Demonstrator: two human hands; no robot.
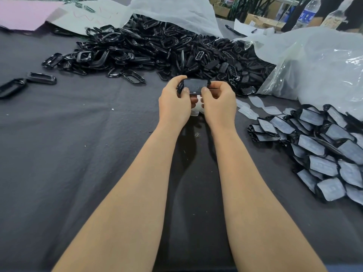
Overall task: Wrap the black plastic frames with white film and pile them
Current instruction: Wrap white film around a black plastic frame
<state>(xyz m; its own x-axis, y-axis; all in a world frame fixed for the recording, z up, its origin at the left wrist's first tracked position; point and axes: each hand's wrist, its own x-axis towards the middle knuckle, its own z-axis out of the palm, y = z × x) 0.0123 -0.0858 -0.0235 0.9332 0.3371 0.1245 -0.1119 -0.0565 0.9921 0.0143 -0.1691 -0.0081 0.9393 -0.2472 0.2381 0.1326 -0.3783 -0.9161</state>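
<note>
A black oblong plastic frame [196, 86] is held in the air over the middle of the dark grey cloth-covered table [78, 154], just nearer than the heap of bare black plastic frames [157, 46] at the far middle. Both hands hold it. The left hand [173, 103] curls its fingers round the left end, thumb on the near rim. The right hand [219, 103] pinches the right end, thumb likewise on the near rim. A greyish sheet of white film [193, 84] lies across the frame's face.

Risks, as I judge them:
- The film may set creased or skewed if 1 thumb pulls harder than the other.
- A corner may lift if the edges are not pressed round the rim.
- The frame could slip from the 2 grips, since only its ends are held.
- A careless put-down could make the loosely overlapped pile of film-wrapped black frames [324, 154] at the right edge slide.

The frame's long axis runs left to right, roughly parallel to the table's near edge. Its filmed face tilts up towards the person. Loose cut pieces of white film [253, 107] lie just right of the hands.
</note>
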